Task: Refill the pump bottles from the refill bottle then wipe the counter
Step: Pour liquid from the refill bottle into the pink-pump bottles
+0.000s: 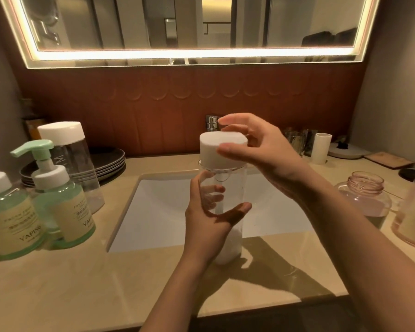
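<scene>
While the left hand point(209, 226) wraps the clear refill bottle point(234, 188) over the sink point(158, 212), the right hand point(261, 152) pinches its white cap point(222, 149). Right of that hand a pink pump bottle point(364, 200) stands open; to the left, green pump bottles point(60, 207) have their pumps on. Wiping looks not yet begun.

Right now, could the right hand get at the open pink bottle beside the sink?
Probably yes. The pink bottle stands uncovered on the counter to that side with nothing between, but the right hand is busy pinching the white cap and must release first.
</scene>
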